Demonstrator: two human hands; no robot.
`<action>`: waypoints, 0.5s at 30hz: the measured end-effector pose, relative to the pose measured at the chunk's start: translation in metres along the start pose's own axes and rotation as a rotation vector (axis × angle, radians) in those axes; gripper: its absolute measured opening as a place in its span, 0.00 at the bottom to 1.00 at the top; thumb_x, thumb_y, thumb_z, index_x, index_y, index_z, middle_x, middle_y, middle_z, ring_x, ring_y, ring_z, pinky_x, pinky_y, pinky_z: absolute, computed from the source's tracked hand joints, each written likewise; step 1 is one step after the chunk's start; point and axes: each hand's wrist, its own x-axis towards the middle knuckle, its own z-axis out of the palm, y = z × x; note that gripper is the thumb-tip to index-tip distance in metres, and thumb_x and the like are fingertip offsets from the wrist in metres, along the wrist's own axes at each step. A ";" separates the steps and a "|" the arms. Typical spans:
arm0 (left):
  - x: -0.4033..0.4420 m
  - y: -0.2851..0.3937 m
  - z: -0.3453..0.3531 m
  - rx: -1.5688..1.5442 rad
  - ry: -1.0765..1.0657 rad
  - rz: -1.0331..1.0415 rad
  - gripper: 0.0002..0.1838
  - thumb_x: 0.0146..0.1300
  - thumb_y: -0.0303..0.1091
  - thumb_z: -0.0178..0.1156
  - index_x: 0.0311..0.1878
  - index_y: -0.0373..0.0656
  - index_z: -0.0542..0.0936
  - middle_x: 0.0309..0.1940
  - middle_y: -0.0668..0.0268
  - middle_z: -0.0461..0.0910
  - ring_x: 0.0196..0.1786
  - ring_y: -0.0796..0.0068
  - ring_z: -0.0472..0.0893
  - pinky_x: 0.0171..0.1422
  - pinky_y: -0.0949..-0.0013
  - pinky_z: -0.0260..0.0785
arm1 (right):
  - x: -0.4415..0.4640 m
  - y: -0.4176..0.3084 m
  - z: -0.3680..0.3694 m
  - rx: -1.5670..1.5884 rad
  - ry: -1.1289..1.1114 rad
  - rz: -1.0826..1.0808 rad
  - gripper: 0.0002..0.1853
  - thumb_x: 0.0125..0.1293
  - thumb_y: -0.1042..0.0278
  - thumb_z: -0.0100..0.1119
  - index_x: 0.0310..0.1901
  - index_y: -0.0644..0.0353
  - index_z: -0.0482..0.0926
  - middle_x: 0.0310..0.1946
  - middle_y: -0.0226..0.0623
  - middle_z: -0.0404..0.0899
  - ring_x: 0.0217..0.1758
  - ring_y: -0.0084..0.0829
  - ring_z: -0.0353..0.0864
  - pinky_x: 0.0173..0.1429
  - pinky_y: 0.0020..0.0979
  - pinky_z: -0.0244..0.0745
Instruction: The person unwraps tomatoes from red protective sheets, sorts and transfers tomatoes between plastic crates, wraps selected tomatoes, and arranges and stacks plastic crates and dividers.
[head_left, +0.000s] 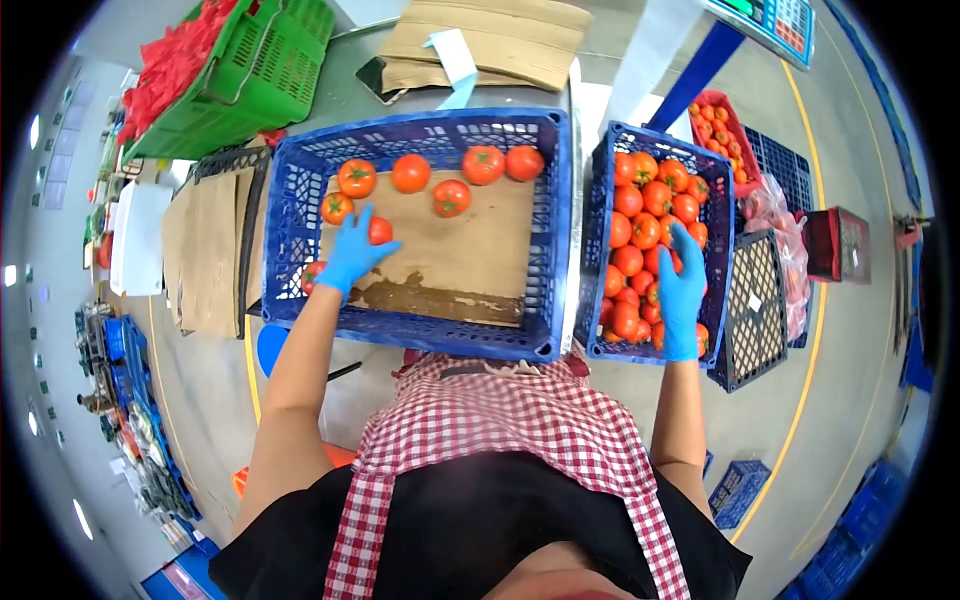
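My left hand (356, 258), in a blue glove, reaches into the wide blue crate (430, 345). Its fingers and thumb are spread around a red tomato (380, 231) on the cardboard lining, and I cannot see a firm grip. Beside these fingers lies another tomato (336, 208); a third (313, 277) is partly hidden by the wrist. Over the narrower blue crate (722, 255), heaped with tomatoes, is my right hand (682, 300), also gloved in blue. Its fingers and thumb curve around a tomato (677, 262) among the others.
Several tomatoes (410, 173) sit along the wide crate's far side. Behind it are cardboard sheets (490, 40) and a phone (378, 80). A green crate (262, 80) stands far left, a scale (775, 25) far right. A red crate of tomatoes (738, 135) and a black crate (748, 315) stand at right.
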 end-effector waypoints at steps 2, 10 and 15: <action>0.008 0.003 0.025 0.015 0.115 0.080 0.48 0.51 0.52 0.66 0.71 0.47 0.54 0.65 0.39 0.55 0.63 0.40 0.64 0.63 0.50 0.62 | 0.019 -0.081 0.036 0.081 -0.135 -0.213 0.21 0.58 0.77 0.57 0.55 0.62 0.73 0.49 0.40 0.76 0.52 0.34 0.75 0.58 0.32 0.68; 0.043 0.012 0.023 -0.001 0.119 0.049 0.54 0.47 0.59 0.66 0.73 0.51 0.48 0.52 0.48 0.71 0.49 0.51 0.76 0.41 0.57 0.74 | 0.008 -0.115 0.243 -0.494 -0.651 -0.836 0.30 0.53 0.68 0.59 0.60 0.56 0.67 0.56 0.53 0.67 0.44 0.50 0.76 0.49 0.41 0.73; 0.086 0.025 0.028 -0.219 0.130 0.114 0.56 0.46 0.61 0.66 0.73 0.51 0.47 0.47 0.49 0.76 0.41 0.50 0.80 0.39 0.55 0.74 | 0.006 -0.104 0.286 -0.615 -0.908 -0.416 0.29 0.53 0.66 0.60 0.60 0.57 0.68 0.51 0.50 0.74 0.40 0.43 0.79 0.45 0.37 0.75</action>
